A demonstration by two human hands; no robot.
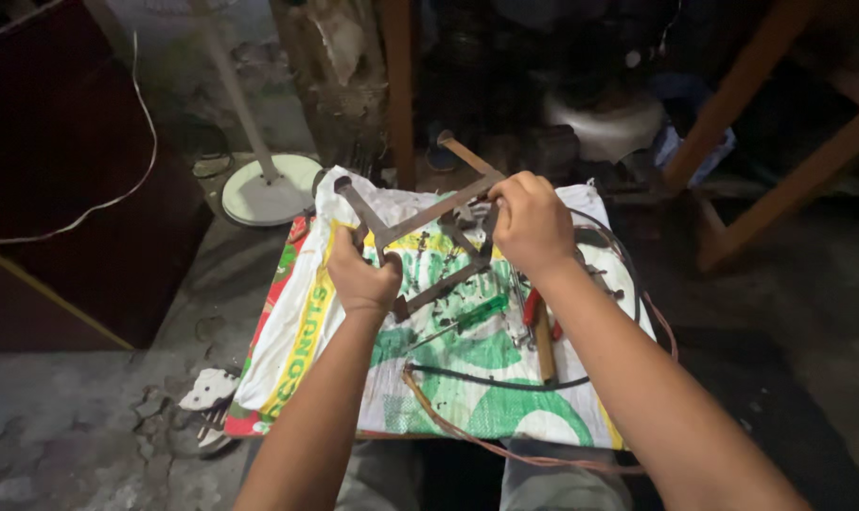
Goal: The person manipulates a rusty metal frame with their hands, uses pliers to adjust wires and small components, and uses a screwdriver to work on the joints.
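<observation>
A dark metal bracket [420, 220] made of crossed flat bars is held above a printed white, green and yellow sack [467, 378]. My left hand [363, 274] grips its lower left bar. My right hand [532, 225] is closed around its upper right end. Under the bracket on the sack lie a green-handled screwdriver [475, 312], red-handled pliers [534, 308] and a wooden-handled tool [544, 350].
A black cable [486, 380] and a reddish wire [505, 449] cross the sack. A white round fan base [264, 189] stands at the back left, beside a dark red cabinet [61, 180]. Wooden frame legs [761, 123] rise at the right. The concrete floor [89, 426] holds debris.
</observation>
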